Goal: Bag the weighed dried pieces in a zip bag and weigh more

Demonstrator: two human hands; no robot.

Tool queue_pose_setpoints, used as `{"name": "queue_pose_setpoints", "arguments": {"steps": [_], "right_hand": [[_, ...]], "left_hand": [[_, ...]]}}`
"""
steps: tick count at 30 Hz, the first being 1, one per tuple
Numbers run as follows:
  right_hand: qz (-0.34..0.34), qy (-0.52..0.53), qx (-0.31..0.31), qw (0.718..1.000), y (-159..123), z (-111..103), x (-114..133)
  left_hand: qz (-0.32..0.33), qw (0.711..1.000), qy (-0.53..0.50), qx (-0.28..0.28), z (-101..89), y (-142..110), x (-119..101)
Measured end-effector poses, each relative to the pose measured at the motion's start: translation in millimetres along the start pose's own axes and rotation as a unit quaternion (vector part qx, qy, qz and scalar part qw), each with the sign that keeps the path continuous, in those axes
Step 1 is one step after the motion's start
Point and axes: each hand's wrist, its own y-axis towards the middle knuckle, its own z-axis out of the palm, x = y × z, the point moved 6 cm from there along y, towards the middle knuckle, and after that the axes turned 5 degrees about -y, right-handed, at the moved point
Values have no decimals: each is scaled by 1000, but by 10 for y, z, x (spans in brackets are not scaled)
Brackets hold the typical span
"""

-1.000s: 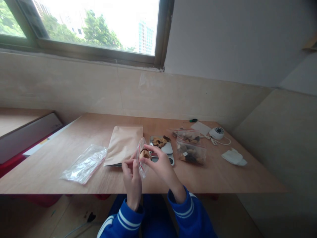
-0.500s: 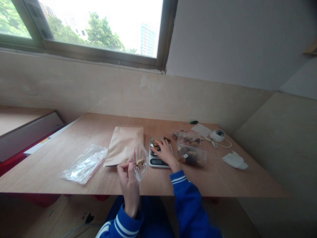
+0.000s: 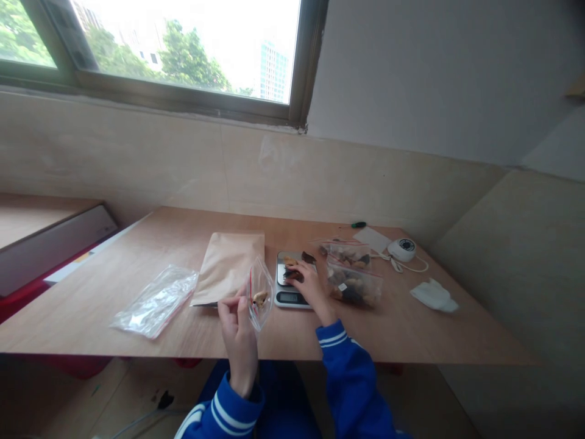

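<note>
L hand (image 3: 239, 336) pinches bag (image 3: 261, 281) by its edge, approx 8 o'clock of scale (image 3: 292, 298); R hand (image 3: 311, 285) curls over chips (image 3: 293, 276) atop it, grip unclear from my end. Chips: prob light, stiff, brittle; I'd take edges gently. Bag prob slippery: hold rim.

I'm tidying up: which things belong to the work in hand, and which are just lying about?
In use:
small clear bag, in the left hand
brown pieces, at the right hand
scale, beneath them
filled bags, likely

Probably lying about:
green-handled tool
white corded device
crumpled white item
</note>
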Motion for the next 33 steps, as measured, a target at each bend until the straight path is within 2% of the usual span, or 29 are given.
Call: {"name": "queue_pose_setpoints", "arguments": {"steps": [7, 11, 14, 17, 19, 21, 26, 30, 33], "right_hand": [[49, 112, -108, 987, 36, -197, -112], [76, 220, -130, 964, 67, -262, -99], [79, 281, -95, 952, 27, -347, 96], [68, 315, 12, 947, -71, -427, 435], [45, 296, 83, 950, -152, -481, 682], [21, 250, 113, 961, -214, -544, 881], [-63, 81, 87, 991, -282, -650, 1212], [-123, -43, 92, 987, -349, -618, 1410], [-150, -142, 101, 973, -388, -542, 1512]], "left_hand": [[-15, 999, -27, 41, 50, 7, 19], [-11, 998, -15, 56, 65, 41, 19], [-10, 998, -12, 58, 75, 59, 32], [-15, 998, -13, 57, 90, 58, 56], [-21, 997, -24, 66, 115, 44, 64], [-20, 997, -30, 74, 135, 25, 55], [-26, 996, -38, 75, 132, -3, 57], [-19, 997, -40, 64, 88, 3, 80], [-2, 995, -48, 82, 87, -4, 67]]}}
